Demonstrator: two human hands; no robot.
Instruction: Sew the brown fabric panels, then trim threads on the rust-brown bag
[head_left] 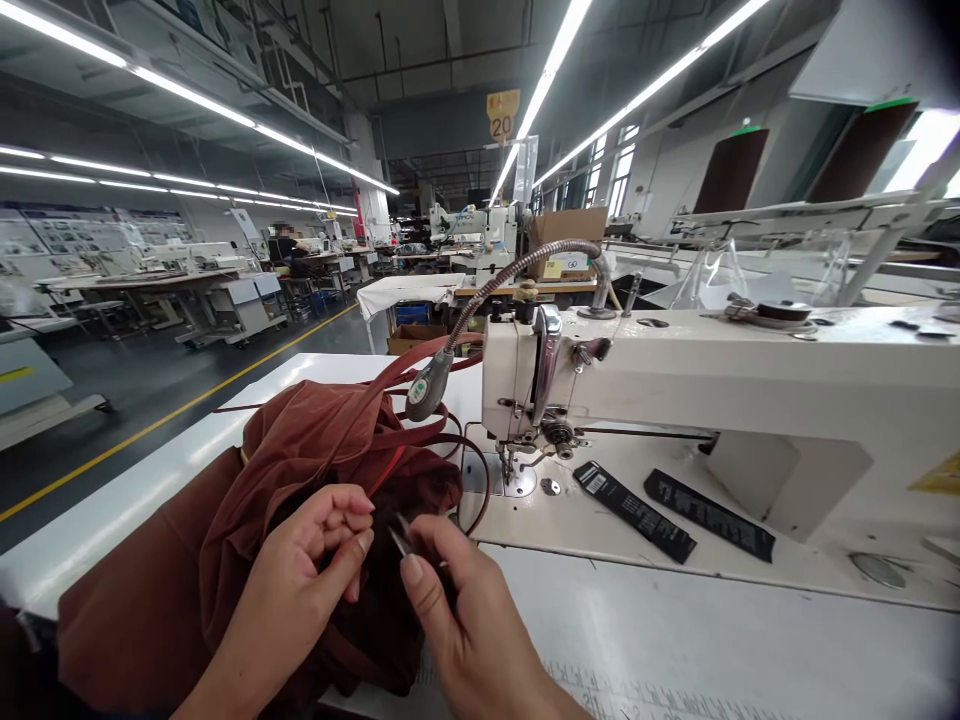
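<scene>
If twelve o'clock is pointing straight ahead, the long white metal sewing machine [720, 370] is standing from one o'clock round to nearly three from the hands, its slim steel needle [508, 470] sitting at about one. The strapped, crumpled rust-red and brown fabric bundle [292, 445] is lying on the other side, its long axis running from eight o'clock to two, its bulk filling eight through twelve around the left hand [311, 565] and its dark folds spreading beneath both hands. That bare left hand is hovering over the folds, thumb and forefinger meeting in a narrow pinch; whether anything fine is sitting between them, I cannot tell. The bare right hand [469, 600] is hovering at about three o'clock from it, gripping a small pointed silver metal tool [401, 540]. The blades are aiming at about eleven, while the left fingertips are sitting at roughly ten from the right thumb: near, but apart. That offset is seemingly mattering most, the right hand lying nearer the needle, the left nearer the bulk.
</scene>
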